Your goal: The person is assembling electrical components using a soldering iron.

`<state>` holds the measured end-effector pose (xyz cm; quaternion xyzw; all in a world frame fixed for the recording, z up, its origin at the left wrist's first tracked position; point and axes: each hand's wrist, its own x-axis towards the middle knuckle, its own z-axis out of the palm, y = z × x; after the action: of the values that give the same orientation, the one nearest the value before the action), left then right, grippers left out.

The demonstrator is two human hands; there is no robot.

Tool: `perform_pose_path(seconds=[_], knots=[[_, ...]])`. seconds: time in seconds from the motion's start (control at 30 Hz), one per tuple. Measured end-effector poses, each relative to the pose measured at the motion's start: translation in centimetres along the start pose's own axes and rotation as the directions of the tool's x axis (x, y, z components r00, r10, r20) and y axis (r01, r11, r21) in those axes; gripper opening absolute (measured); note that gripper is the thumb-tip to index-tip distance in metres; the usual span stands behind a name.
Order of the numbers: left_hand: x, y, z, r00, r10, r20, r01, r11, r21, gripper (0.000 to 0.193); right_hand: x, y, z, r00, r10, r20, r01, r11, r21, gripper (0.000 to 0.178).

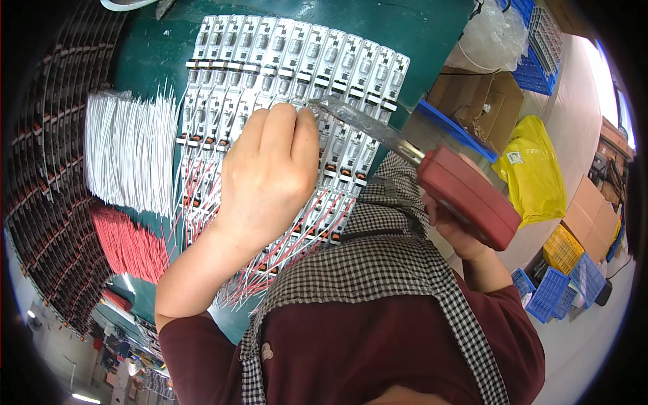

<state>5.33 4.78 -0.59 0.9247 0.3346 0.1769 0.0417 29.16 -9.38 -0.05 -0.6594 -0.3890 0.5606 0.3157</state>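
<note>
Maroon plastic forms the body of a boxy handheld tool, gripped by the curled right hand, partly hidden behind it. Its grey shaft ends just beside the left hand, whose bent fingers press together over silver-white rectangular circuit boards, rowed on a green tabletop; whether those fingertips pinch anything cannot be told. White wires and red wires lie left of the boards. At upper right, an open brown cardboard box contains a small whitish scrap; a blue plastic crate beyond bears pale pieces. Contents of the lower yellow plastic basket are unclear.
</note>
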Motion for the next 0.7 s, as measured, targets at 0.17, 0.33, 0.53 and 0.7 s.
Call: perform_pose_path(seconds=[0.17,0.33,0.53,0.7], knots=[[0.1,0.1,0.0,1.0,0.011,0.003,-0.011,1.0,0.014,0.019,-0.6,0.5,0.2,0.974,-0.222,-0.038,0.211,0.96,-0.187,0.044],[0.2,0.2,0.0,1.0,0.005,-0.012,-0.005,1.0,0.014,0.02,-1.0,0.8,0.0,0.975,-0.213,-0.063,0.197,0.96,-0.201,0.042],[0.4,0.4,0.0,0.999,0.031,-0.03,-0.033,0.998,-0.051,0.023,-0.7,0.6,-0.2,0.979,-0.203,-0.01,0.199,0.965,-0.169,0.039],[0.4,0.6,0.2,1.0,0.025,-0.014,-0.026,0.998,-0.061,0.024,-0.7,0.6,-0.2,0.975,-0.22,-0.014,0.217,0.967,-0.135,0.038]])
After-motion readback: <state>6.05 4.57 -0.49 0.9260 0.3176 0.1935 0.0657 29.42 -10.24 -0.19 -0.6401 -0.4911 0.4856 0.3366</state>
